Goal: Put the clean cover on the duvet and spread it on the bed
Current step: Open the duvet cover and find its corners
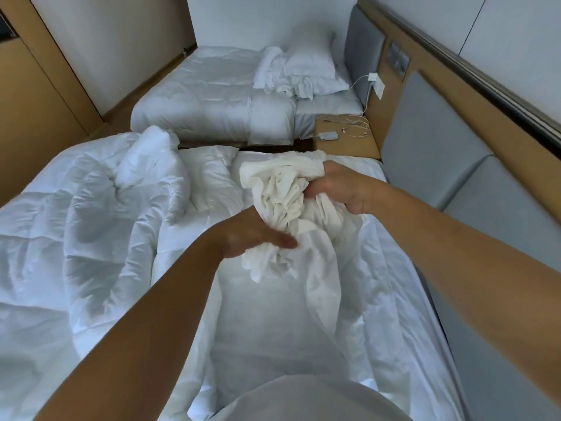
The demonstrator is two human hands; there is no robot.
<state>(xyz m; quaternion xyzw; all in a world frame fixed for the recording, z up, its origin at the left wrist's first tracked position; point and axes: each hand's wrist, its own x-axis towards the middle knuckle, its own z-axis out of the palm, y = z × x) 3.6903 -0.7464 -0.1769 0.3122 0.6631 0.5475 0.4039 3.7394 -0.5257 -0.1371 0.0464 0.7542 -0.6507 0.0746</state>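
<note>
Head view: right hand [340, 189] and left hand [249, 235] each grip the bunched cover [282, 189], held above the bed [394, 284]; duvet [91, 214] heaped bare at left. Early step, seemingly; next move calls for finding the cover's opening

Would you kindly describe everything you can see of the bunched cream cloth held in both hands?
The cover is cream-white, thin, soft-looking fabric, warmer in tone than the white bed beneath it. It is gathered into a crumpled bundle of many folds and held up off the bed. The right hand grips the upper bunch; the left hand holds the lower bunch, thumb laid across it. A smoother length trails down from between them onto the bed.
</note>
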